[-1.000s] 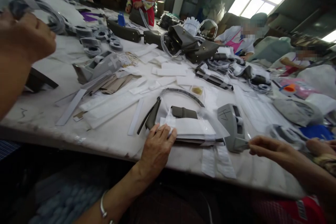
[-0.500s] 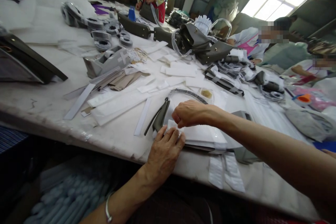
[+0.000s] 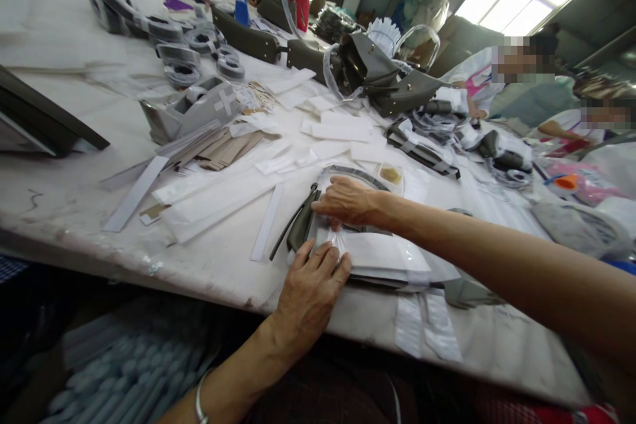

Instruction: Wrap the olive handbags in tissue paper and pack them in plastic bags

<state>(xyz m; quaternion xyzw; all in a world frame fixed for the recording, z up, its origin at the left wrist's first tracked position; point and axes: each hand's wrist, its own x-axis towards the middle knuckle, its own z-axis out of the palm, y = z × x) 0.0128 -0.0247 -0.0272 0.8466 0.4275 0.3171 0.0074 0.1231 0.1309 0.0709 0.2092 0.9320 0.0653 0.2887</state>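
Right hand (image 3: 345,204) has edged left and a little forward since half a second ago, baring a shiny clear strip (image 3: 338,238) between the two hands; left hand (image 3: 313,285) almost unmoved. Olive bag (image 3: 301,228) lies on the tabletop (image 3: 218,265), just beyond the left hand's fingertips and partly hidden under the right; its covered handle (image 3: 365,174) curves round past the right hand's knuckles. White paper (image 3: 387,253) lies over the bag, right of the left hand.

Left hand: fingers fairly straight, slightly spread, resting on the near edge of the paper. Right hand: fingers curled and turned down; tips hidden, so cannot tell whether they pinch the strip.

Grey holder (image 3: 470,290) right of the left hand, mostly under the right forearm. Two pale strips (image 3: 410,324) hang off the edge nearby.

Step in hand, my reading: fastening the wrap, strip probably tape. Next move seems to call for a steady left hand while the right smooths the strip flat, keeping paper from creasing
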